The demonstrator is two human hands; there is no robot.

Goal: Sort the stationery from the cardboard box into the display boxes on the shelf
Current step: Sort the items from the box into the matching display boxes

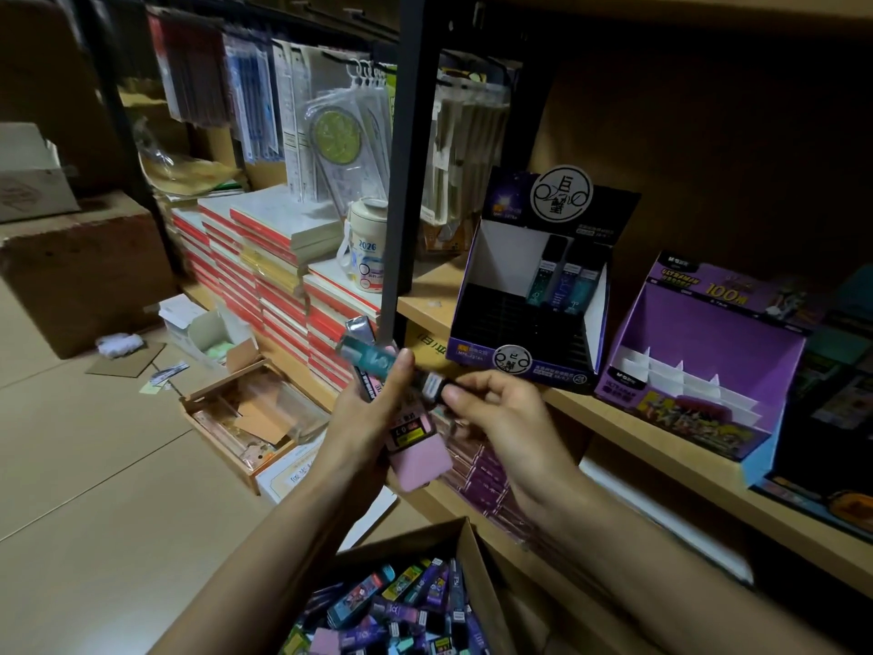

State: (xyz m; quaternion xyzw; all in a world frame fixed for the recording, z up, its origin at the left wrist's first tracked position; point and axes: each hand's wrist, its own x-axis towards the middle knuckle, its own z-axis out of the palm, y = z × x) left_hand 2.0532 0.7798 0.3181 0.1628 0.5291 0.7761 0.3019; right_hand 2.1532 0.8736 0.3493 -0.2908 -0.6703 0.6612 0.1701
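My left hand grips a bundle of small stationery packs, teal, grey and pink, with a pink one sticking out below. My right hand pinches a dark pack at the bundle's right edge. Below, the open cardboard box holds several mixed colourful packs. On the wooden shelf stands a black-and-purple display box with three packs upright at its back right. A purple display box with white dividers stands to its right.
A black shelf post rises just behind my hands. Stacked red-edged notebooks, a cream jar and hanging ruler packs fill the left bay. A wooden tray and brown cartons sit on the floor at left.
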